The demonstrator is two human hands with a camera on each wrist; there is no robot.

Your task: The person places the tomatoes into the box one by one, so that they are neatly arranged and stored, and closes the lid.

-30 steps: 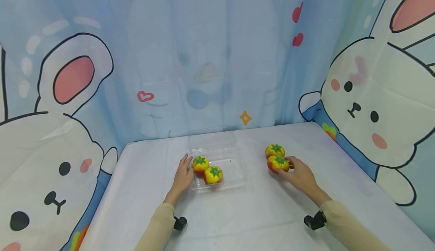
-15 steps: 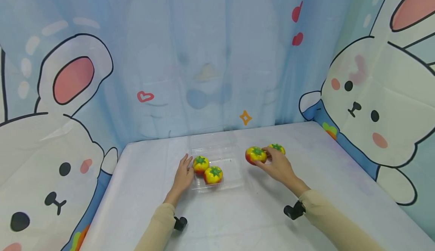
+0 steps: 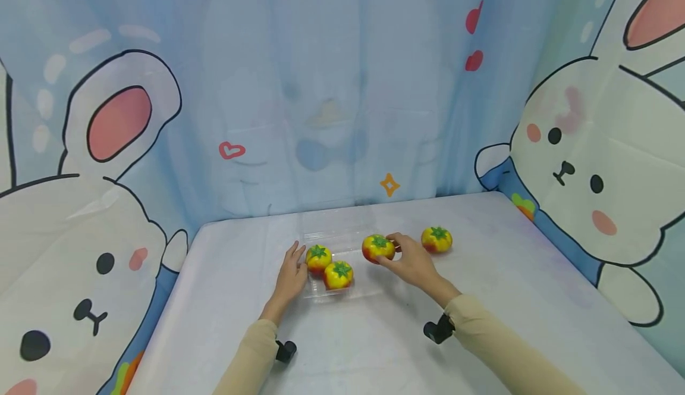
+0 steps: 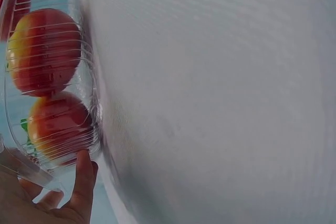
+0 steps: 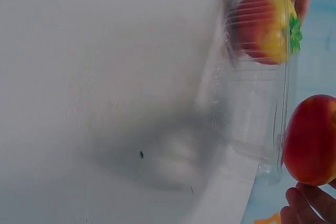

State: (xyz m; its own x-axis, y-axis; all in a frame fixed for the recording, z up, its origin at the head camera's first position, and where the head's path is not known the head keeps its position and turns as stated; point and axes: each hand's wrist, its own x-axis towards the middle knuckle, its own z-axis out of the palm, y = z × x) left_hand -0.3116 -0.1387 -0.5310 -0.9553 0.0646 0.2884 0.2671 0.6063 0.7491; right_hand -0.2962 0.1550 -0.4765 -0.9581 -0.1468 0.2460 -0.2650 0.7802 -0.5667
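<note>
In the head view my right hand (image 3: 414, 264) pinches a yellow-red toy persimmon (image 3: 377, 248) with a green leafy top. It is raised over the right part of a clear plastic container (image 3: 365, 270); the right wrist view shows this persimmon (image 5: 312, 141) beside the container's rim. Two more persimmons, a rear one (image 3: 319, 257) and a front one (image 3: 338, 275), sit in the container's left part. My left hand (image 3: 290, 277) rests against the container's left side, fingers fairly straight. One finger (image 4: 83, 182) touches the ribbed wall in the left wrist view.
Another persimmon (image 3: 436, 240) stands on the white-covered table (image 3: 342, 347), right of my right hand. The container's clear lid (image 3: 337, 221) lies folded back behind it. A blue curtain (image 3: 332, 85) with printed rabbits hangs around the table's back and sides.
My right hand has lifted a persimmon from beside the other one on the right and carried it left to the container. My left hand has stayed at the container's side.
</note>
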